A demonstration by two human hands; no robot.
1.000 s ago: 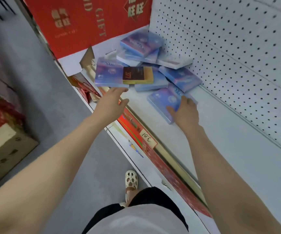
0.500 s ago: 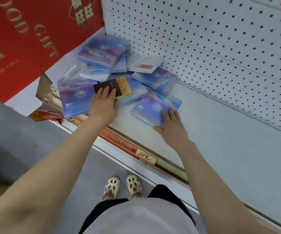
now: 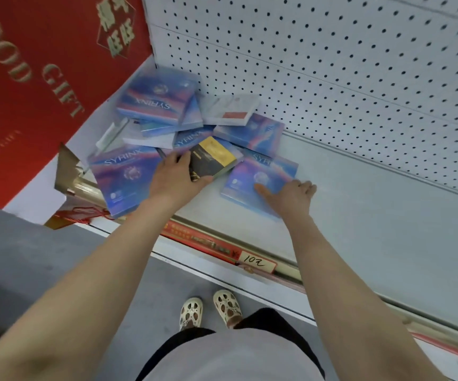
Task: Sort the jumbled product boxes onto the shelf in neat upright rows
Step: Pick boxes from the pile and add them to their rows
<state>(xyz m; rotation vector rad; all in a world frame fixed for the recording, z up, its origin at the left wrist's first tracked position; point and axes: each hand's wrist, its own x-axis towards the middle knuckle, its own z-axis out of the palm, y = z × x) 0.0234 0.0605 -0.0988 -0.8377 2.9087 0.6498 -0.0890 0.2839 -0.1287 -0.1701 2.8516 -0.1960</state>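
Sorting: not begun, all boxes (image 3: pixel 162 103) lie jumbled flat.
Left hand (image 3: pixel 173 176): grips black-yellow box (image 3: pixel 214 158).
Right hand (image 3: pixel 291 193): grips blue box (image 3: pixel 252 182).

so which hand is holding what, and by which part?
Left hand grips the black-and-yellow box by its near-left end. Right hand grips a blue box at its right edge.

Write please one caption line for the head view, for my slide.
Left hand grips a black-and-yellow box while right hand holds a blue box amid jumbled boxes on the shelf.
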